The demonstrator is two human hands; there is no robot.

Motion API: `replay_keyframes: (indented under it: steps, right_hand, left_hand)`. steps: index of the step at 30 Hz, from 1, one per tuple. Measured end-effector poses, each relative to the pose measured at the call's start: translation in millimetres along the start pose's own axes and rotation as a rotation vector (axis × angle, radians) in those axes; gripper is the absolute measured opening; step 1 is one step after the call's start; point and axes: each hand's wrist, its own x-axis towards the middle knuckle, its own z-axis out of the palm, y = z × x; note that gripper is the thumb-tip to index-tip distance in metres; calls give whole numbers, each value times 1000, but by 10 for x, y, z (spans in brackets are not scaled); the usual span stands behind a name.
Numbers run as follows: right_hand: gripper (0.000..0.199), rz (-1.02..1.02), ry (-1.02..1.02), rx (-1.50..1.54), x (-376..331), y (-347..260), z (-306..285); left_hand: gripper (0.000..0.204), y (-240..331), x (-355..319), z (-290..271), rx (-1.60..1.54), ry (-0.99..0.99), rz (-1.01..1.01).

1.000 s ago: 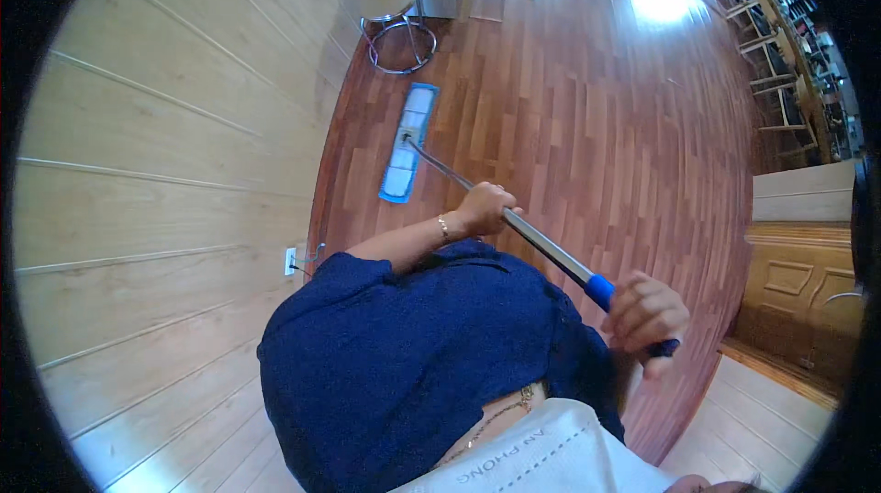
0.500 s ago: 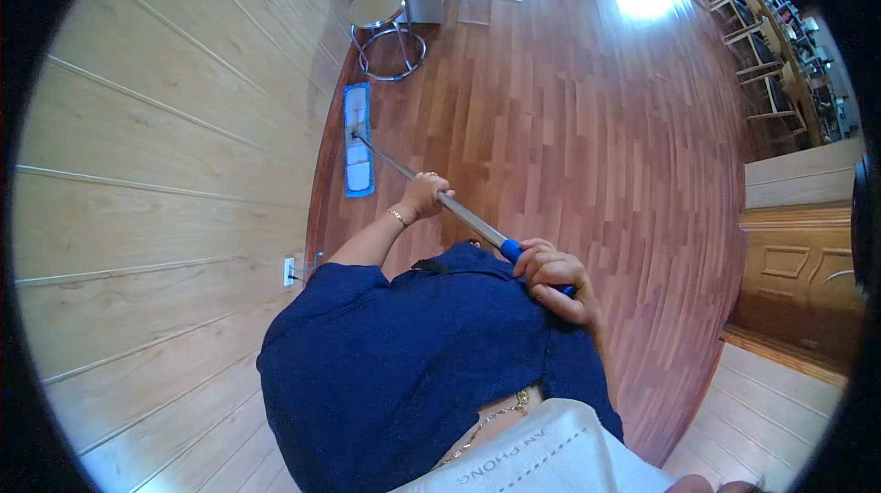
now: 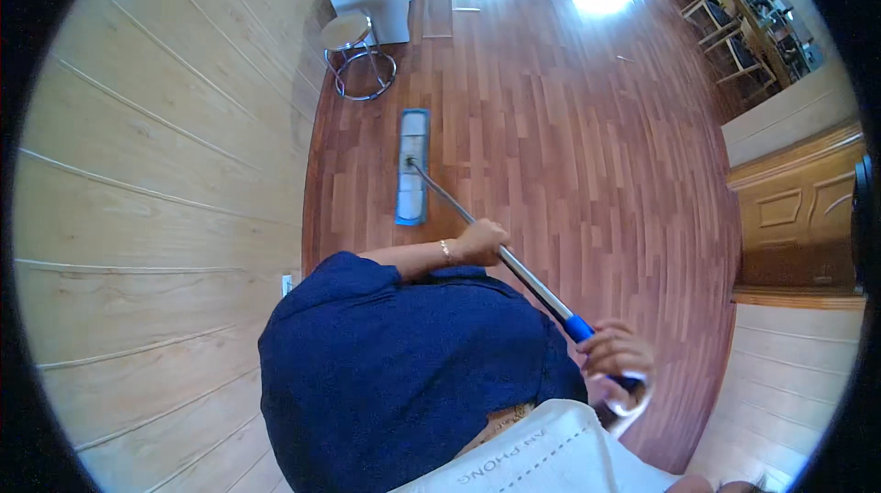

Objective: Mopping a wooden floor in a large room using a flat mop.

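One flat mop [image 3: 411, 190], farther from the wall [image 3: 165, 227] than before; pole [image 3: 536, 287] gripped by my left hand [image 3: 482, 241] midway and my right hand [image 3: 620, 353] at the blue grip [image 3: 578, 329].

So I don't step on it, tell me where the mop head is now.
In the head view, the mop head is just left of centre on the wooden floor, between the stool and the left hand.
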Motion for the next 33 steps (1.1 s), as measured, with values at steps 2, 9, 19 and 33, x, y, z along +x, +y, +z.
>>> replay_keyframes:
  steps: [2, 9, 19, 33]
  right_hand:
    - [28, -13, 83, -90, -217, -205, 39]
    - [12, -360, -306, -276, -734, -629, -189]
    - [25, -333, 66, 2, -700, -132, 160]
    - [10, -146, 39, 54, 1034, 1391, 542]
  left_hand:
    - [7, 184, 63, 117, -69, -98, 48]
    - [13, 831, 214, 331, -200, -360, 253]
    - [13, 441, 320, 532, -110, -146, 193]
    - [11, -1580, 777, -279, 166, 253, -361]
